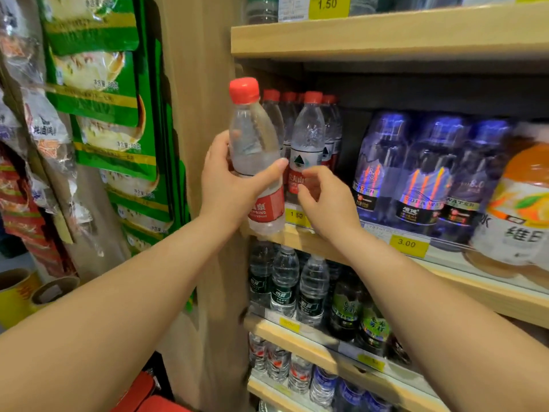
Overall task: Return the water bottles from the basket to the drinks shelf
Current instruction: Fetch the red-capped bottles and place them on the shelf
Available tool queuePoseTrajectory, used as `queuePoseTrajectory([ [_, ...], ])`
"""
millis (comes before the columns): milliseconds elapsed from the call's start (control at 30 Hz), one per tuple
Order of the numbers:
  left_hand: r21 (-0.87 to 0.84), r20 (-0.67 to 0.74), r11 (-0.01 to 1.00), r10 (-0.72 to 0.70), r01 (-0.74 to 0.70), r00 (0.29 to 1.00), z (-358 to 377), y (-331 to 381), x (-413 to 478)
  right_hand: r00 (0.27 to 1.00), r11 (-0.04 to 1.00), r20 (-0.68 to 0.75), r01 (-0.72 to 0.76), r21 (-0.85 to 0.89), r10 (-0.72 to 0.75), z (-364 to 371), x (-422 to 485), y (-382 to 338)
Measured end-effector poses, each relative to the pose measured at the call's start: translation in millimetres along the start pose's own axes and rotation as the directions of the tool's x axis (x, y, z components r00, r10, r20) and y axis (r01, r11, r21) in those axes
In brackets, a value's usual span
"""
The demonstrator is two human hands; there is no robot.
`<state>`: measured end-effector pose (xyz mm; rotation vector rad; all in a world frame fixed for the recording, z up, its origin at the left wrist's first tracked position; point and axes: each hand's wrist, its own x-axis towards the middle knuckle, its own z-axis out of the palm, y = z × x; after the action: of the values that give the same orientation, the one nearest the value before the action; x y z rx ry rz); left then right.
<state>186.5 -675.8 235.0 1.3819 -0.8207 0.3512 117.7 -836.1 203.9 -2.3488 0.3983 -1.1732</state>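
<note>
Your left grip [228, 185] grasps the red-capped water bottle [252, 144], upright just before the drinks shelf [297, 236]. Your right grip [323, 200] curls at the front shelved bottle [307, 138]; whether it holds it, I cannot tell. Push in hard and that row may topple. The wooden upright [205, 114] crowds 9 o'clock, the blue bottles [421, 173] 3 o'clock.

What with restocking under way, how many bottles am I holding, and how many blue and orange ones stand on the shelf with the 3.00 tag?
In the left hand, red-capped bottle: 1
Blue bottles: 3
Orange bottle: 1
Total: 5
</note>
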Motion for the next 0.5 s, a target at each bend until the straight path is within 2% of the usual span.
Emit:
queuePoseTrajectory([
  [200, -0.051, 0.063, 0.991, 0.124, -0.121, 0.99, 32.1, 16.6, 31.6, 0.999, 1.0, 0.041, -0.027, 0.016, 0.026, -18.6, -10.7, 13.5],
  [333, -0.019, 0.109, 0.995, 0.096, -0.095, 0.989, 45.6, 8.9, 34.6, 0.997, 0.998, 0.065, -0.051, 0.021, 0.049, -21.1, -13.5, 16.5],
  [500, 0.018, 0.097, 0.999, 0.047, -0.048, 0.994, 58.7, 5.0, 42.5, 0.993, 0.997, 0.095, -0.068, 0.043, 0.063, -21.2, -11.3, 17.2],
])
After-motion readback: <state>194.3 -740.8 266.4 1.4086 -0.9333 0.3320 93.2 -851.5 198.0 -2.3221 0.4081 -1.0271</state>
